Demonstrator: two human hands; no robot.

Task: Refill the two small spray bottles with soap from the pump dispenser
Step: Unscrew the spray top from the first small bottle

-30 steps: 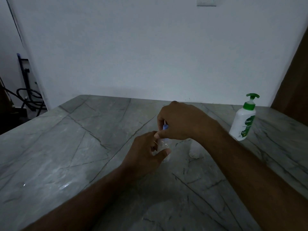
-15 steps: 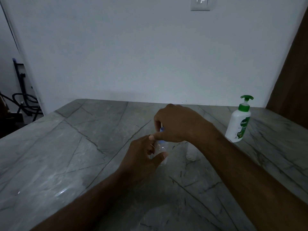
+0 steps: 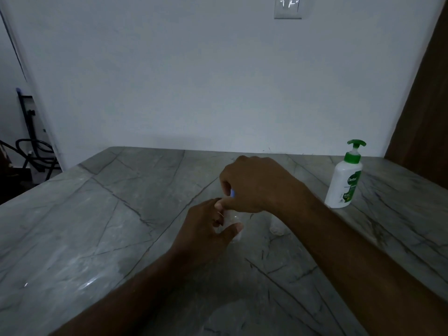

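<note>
At frame centre on the marble table point(image 3: 97, 226), the left hand point(image 3: 208, 229) grips a clear spray bottle point(image 3: 231, 218); the right hand point(image 3: 257, 185) pinches its blue top point(image 3: 232, 192). A second bottle point(image 3: 276, 225) stands just right, and the pump dispenser point(image 3: 345, 178) stands at right.

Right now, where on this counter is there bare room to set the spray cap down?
Bare marble counter left of the left hand, and near the front edge between the forearms. Crowded: the middle, around the held spray bottle, second bottle, pump dispenser.
</note>
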